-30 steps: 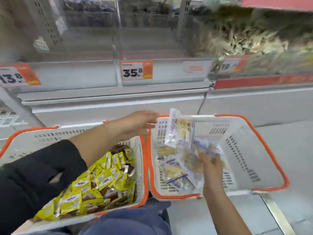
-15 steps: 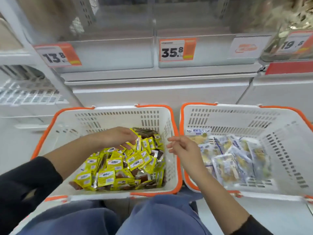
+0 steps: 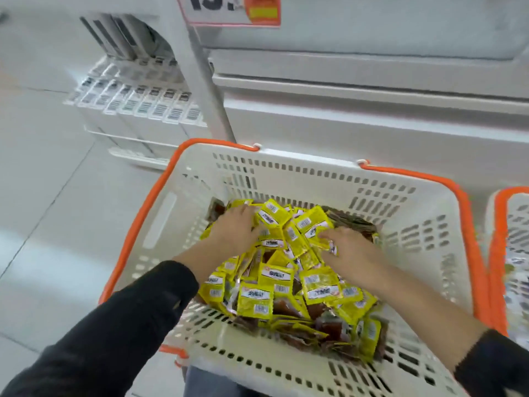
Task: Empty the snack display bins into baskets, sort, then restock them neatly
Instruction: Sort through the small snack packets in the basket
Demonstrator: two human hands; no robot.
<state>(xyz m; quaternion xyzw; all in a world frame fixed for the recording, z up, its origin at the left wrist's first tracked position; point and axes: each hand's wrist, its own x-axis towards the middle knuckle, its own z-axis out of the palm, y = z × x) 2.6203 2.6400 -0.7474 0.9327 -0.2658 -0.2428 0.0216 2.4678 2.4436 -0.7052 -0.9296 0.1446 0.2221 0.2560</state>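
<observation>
A white basket with orange handles (image 3: pixel 289 170) sits in front of me and holds a heap of small yellow snack packets (image 3: pixel 274 282), some showing brown contents. Both hands are down inside it at the far end of the heap. My left hand (image 3: pixel 232 227) lies against the left side of a raised clump of packets, fingers reaching over them. My right hand (image 3: pixel 352 247) presses the clump from the right with its fingers spread on the packets. The fingertips are partly buried, and neither hand lifts anything clear of the heap.
A second orange-handled basket (image 3: pixel 512 213) shows only as a sliver at the right edge. The white base of the display unit (image 3: pixel 357 116) rises just behind the baskets, with an orange price tag (image 3: pixel 232 10) above. A low shelf of barcode labels (image 3: pixel 134 104) stands at left over tiled floor.
The view has swung left and down onto the yellow-packet basket. My right hand has crossed from the basket rims into this basket, and both hands now press on the heap.
</observation>
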